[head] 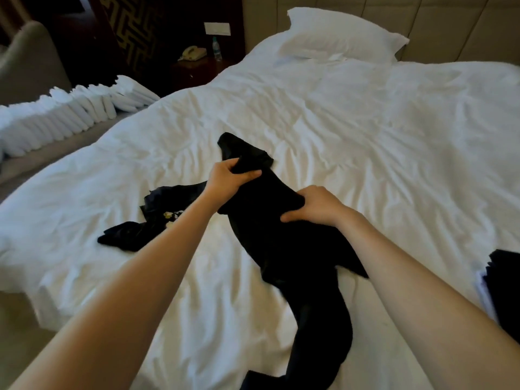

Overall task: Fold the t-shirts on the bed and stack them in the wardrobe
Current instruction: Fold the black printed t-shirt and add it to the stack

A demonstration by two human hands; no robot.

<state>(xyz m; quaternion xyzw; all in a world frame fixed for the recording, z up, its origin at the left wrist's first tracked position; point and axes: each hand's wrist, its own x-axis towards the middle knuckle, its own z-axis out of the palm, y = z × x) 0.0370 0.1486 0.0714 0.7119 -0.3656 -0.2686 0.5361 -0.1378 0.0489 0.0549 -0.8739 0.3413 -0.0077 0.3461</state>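
T-shirt (275, 243) bunched, unfolded; your left hand (225, 178) and right hand (315, 205) both grip it. Second shirt (132, 235) left of it, unfolded. Stacking likely pending.

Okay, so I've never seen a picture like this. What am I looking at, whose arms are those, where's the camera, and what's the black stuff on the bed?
There is no machine here. This is one picture from a wide-angle camera worn on a person's head, looking forward and down, so the two bare arms belong to the wearer. The left hand and the right hand both grip a crumpled black t-shirt that trails across the white bed. A second black garment lies to its left, untouched. A dark stack shows at the right edge, partly cut off. A pillow sits at the head of the bed, and folded white linen lies in rows beside the bed on the left.
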